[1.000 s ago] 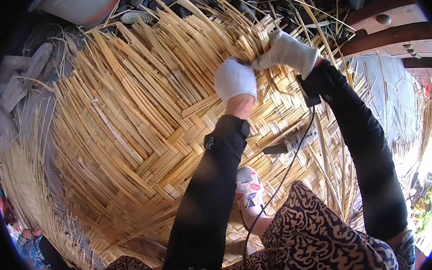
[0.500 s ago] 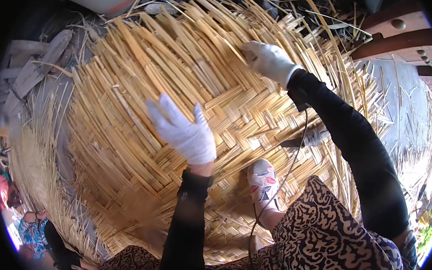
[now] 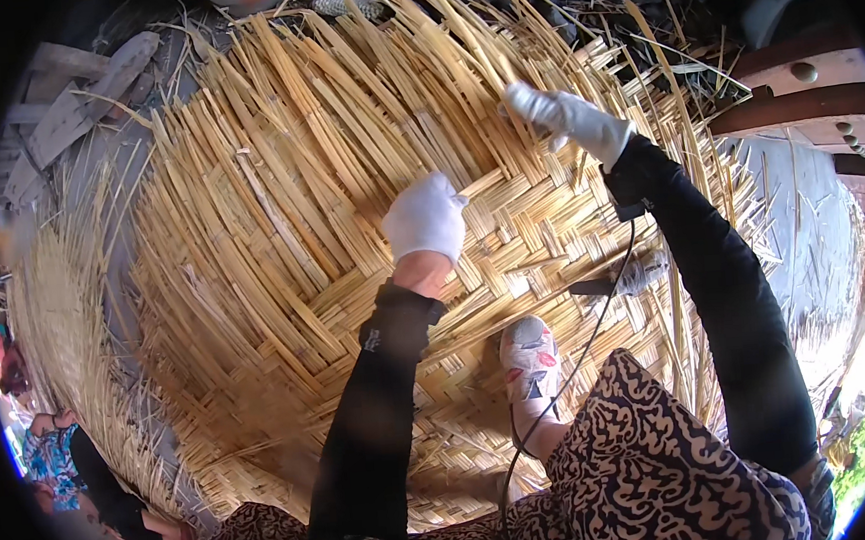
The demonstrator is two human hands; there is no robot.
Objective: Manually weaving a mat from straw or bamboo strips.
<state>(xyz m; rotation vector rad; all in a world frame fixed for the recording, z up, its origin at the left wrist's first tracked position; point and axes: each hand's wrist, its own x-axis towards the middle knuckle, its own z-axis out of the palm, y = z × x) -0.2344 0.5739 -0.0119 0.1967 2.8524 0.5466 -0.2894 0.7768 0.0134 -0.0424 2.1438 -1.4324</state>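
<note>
Woven bamboo mat (image 3: 283, 280) filled frame centre. Left hand (image 3: 426, 217), gloved, pressed fisted on the weave, moved right since earlier. Right hand (image 3: 564, 117), upper right, grip closed on a strip (image 3: 466, 27).

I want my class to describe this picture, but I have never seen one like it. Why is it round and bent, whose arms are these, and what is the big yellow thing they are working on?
The picture comes from a wide fisheye camera worn on a person's head, looking down, so straight edges bend near the rim. The two arms rising from the lower edge are that person's own, in black sleeves and white gloves. Beneath them lies a large woven mat of flat yellow strips, its loose ends fanning out at the top. The left hand rests closed on the woven part. The right hand grips loose strips at the upper edge. The person's shoe stands on the mat, beside patterned clothing. A thin dark cable hangs by the right arm.
</note>
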